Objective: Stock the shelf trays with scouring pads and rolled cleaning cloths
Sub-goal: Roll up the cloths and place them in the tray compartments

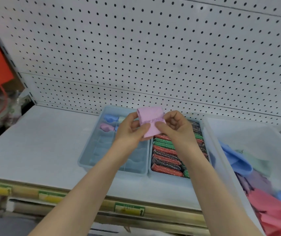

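Found a pink cloth (150, 119) held up above the back of the two trays, clear of both, with its top folded over. Noted left hand (133, 129) pinching the left edge, thumb in front, fingers curled behind. Noted right hand (176, 126) pinching the right edge, thumb pressed on the front face, other fingers curled toward the palm.

Judged the cloth light, thin and limp, with no shape of its own, so apt to sag or unwind once let go. Judged slip risk low, given the textured face, and breakage risk nil. Advise holding both side edges while rolling, then gripping round the middle of the finished roll to keep it wound.

Saw left tray (85, 157), divided, with a blue roll (110, 118) and a pink roll (107, 127) in its back compartments. Saw right tray (167, 177) packed with pads (165, 157) in red, green and dark rows. Saw bin (221, 160) at far right holding loose cloths (272, 205).

Judged rolling not yet finished, with placement in a compartment near the pink roll the likely next step.
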`<control>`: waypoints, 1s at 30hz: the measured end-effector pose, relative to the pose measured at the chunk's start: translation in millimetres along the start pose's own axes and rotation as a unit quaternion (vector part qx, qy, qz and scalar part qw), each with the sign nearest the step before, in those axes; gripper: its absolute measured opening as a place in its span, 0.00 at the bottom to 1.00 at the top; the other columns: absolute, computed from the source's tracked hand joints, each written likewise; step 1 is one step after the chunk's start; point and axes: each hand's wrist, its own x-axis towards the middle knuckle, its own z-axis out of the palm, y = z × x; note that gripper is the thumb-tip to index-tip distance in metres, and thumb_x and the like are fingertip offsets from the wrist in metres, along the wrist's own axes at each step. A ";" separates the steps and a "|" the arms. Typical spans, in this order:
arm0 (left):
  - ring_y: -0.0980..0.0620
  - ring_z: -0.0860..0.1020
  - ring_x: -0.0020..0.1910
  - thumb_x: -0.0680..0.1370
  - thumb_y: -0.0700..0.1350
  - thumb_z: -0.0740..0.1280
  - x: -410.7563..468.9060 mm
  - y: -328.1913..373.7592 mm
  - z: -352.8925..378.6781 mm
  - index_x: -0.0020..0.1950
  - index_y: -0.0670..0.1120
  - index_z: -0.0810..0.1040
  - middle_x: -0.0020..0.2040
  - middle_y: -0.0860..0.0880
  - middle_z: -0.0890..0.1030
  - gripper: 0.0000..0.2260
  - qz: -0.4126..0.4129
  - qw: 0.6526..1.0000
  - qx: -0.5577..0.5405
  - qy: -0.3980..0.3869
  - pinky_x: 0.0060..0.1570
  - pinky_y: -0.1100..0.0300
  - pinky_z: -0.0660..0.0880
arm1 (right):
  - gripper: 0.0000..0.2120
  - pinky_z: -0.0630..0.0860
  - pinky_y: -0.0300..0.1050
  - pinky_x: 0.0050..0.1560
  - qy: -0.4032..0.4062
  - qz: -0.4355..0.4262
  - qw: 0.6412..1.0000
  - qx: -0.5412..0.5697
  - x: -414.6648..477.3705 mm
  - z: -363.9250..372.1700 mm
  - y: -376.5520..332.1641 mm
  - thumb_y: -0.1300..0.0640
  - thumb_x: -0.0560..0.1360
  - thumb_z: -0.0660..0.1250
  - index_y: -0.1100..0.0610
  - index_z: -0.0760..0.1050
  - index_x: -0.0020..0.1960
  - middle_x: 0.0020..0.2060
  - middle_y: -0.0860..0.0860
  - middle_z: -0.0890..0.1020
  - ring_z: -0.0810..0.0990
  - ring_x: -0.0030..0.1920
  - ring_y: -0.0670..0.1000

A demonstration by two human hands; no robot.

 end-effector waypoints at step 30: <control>0.51 0.76 0.55 0.75 0.43 0.70 26.3 -60.5 -178.6 0.64 0.53 0.76 0.60 0.52 0.75 0.18 0.084 0.880 0.455 0.105 0.55 0.54 0.77 | 0.09 0.69 0.41 0.39 -0.120 0.026 0.907 -0.404 59.5 109.4 89.2 0.57 0.72 0.72 0.52 0.77 0.51 0.41 0.47 0.81 0.77 0.40 0.49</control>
